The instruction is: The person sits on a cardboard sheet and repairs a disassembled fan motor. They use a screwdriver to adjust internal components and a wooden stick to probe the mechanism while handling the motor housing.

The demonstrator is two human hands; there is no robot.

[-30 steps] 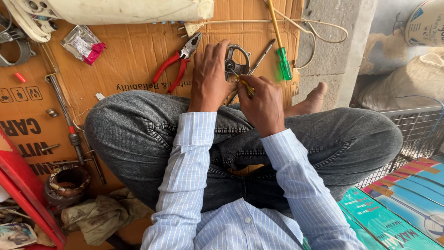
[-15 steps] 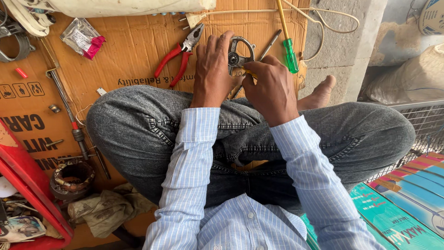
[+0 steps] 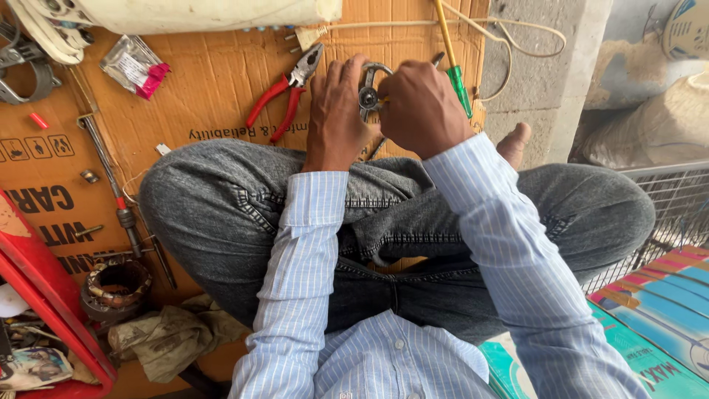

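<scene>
I sit cross-legged on a sheet of cardboard (image 3: 214, 89). My left hand (image 3: 336, 118) grips a small round metal part (image 3: 369, 92) above my knee. My right hand (image 3: 421, 107) is closed around a thin yellow-handled tool whose tip meets that part; most of the tool is hidden in my fist. Red-handled pliers (image 3: 284, 92) lie on the cardboard just left of my left hand. A green-handled screwdriver (image 3: 458, 85) lies just right of my right hand.
A white cylindrical housing (image 3: 199, 11) lies along the top edge. A small packet (image 3: 136, 66), a long metal rod (image 3: 111, 177) and a copper-wound coil ring (image 3: 114, 284) sit left. A red tray (image 3: 44, 295) and a rag (image 3: 166, 336) are at lower left; colourful boxes (image 3: 665, 310) lower right.
Both hands have stayed on the metal part, with my right hand shifting slightly over it. The view has tilted down a little.
</scene>
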